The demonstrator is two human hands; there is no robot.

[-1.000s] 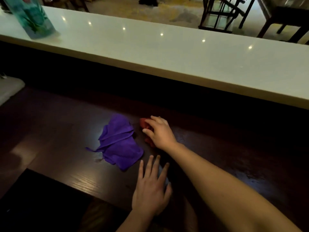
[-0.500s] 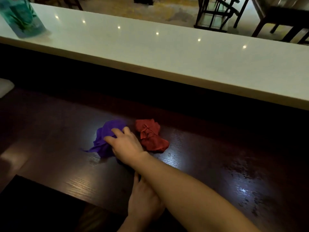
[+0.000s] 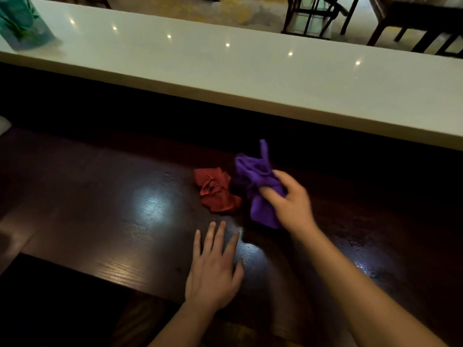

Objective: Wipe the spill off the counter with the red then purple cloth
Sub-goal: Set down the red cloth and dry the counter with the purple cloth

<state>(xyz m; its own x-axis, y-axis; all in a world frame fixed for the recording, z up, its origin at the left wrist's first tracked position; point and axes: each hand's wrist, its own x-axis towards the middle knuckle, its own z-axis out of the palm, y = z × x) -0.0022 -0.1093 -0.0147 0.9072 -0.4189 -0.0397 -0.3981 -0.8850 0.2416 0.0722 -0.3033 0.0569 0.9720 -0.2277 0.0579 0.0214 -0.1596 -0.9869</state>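
**Purple cloth bunched in my right hand, red cloth lying beside it**

My right hand (image 3: 292, 209) has its fingers (image 3: 284, 176) curled tight round the purple cloth (image 3: 258, 181). The thumb pinches in from the near side, and the cloth is gathered into a bunch. One corner pokes up above my grip and the rest hangs below it. I cannot tell whether that lower end touches the dark wooden surface (image 3: 112, 209). The hand is a little blurred.

My left hand (image 3: 213, 271) lies flat on the surface, nearer to me. Its fingers (image 3: 220, 234) are straight and slightly spread, and they hold nothing.

The red cloth (image 3: 215, 194) sits crumpled on the surface just left of the purple one, close against it. It lies beyond my left fingertips and neither hand touches it.

Bright glare falls on the wood left of the red cloth. There is a speckled, wet-looking shine (image 3: 363, 267) over to the right, past my right forearm.

A pale raised ledge (image 3: 250, 78) runs across behind the dark surface. A teal package (image 3: 22, 23) stands at its far left end, cut off by the edge of the view, so I cannot tell what is inside it. Dark chairs (image 3: 315, 16) stand on the floor beyond the ledge.
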